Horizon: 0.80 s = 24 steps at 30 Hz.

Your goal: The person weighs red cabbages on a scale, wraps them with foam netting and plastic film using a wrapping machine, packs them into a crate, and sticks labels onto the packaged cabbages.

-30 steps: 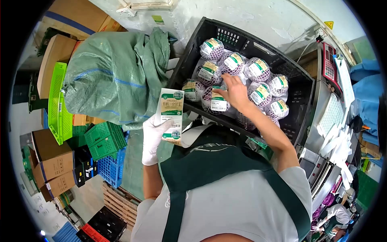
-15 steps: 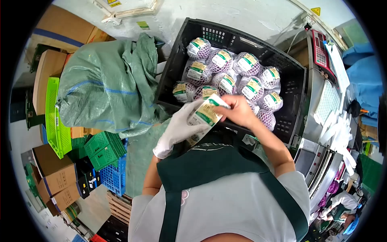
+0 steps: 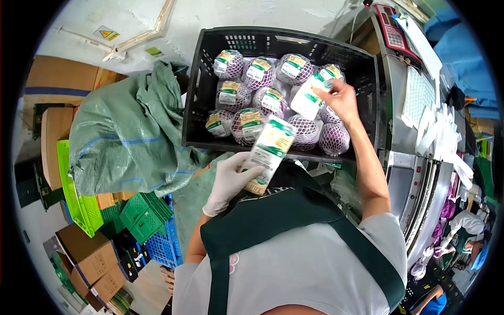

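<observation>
My left hand, in a white glove, grips a strip of printed labels at the near side of a black crate. Bare and reaching over the crate, my right hand pinches a single white and green label. Under that label lie net-wrapped purple produce balls. Several balls carry labels, such as the one at the near side. Two balls at the near right, one of them in the corner, show no label.
A green woven sack lies left of the crate. Farther left are a lime green crate and cardboard boxes. At the right stand a red scale and a metal machine. Another person is at the lower right.
My right hand has moved from the label strip to over the balls on the right, now with a label in its fingers. My left hand still holds the strip. The view has shifted.
</observation>
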Each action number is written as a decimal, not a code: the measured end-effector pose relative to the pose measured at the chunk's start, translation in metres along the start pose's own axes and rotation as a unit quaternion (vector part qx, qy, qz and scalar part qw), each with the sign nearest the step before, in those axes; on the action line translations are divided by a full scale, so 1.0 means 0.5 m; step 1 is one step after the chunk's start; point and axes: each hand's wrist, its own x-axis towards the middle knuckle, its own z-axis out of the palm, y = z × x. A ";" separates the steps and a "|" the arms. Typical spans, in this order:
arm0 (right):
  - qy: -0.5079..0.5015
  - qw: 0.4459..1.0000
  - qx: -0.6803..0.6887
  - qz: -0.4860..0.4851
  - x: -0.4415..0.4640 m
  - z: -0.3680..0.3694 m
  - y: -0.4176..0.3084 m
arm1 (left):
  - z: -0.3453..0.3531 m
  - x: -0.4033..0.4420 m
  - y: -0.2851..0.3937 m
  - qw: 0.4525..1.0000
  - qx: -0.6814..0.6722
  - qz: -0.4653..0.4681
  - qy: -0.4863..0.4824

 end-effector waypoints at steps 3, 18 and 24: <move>-0.236 0.924 -0.300 0.022 -0.043 0.054 0.064 | -0.009 -0.019 -0.001 0.995 -0.073 0.004 0.075; -0.258 0.952 -0.037 -0.160 -0.082 0.084 0.084 | 0.036 -0.028 0.018 0.986 -0.048 0.094 0.132; -0.294 0.917 0.259 0.079 -0.165 -0.008 -0.124 | 0.076 0.017 0.045 0.992 0.091 0.079 0.021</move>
